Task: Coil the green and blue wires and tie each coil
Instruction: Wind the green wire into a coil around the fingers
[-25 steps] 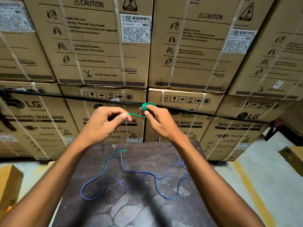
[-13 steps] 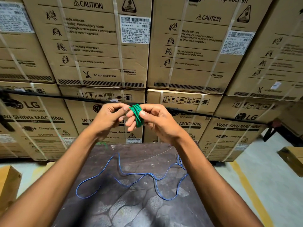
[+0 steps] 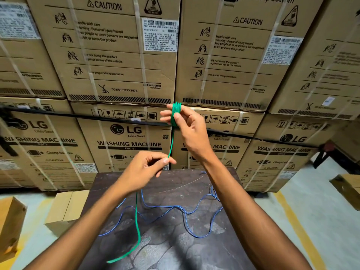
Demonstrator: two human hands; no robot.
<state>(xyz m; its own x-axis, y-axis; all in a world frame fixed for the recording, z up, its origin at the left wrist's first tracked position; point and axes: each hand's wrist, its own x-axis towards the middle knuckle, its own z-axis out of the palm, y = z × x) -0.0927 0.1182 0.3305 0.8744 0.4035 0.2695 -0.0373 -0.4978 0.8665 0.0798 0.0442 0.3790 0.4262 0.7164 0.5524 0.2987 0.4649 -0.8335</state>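
Blue wire (image 3: 175, 208) sprawls on dark table (image 3: 224, 250) before stacked cartons (image 3: 124, 61).

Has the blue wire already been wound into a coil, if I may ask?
No, the blue wire lies loose in wavy loops on the dark table.

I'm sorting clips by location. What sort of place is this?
Probably a warehouse or appliance stockroom: strapped cardboard washing machine cartons are stacked in a wall behind the dark table, and a yellow line is painted on the concrete floor.
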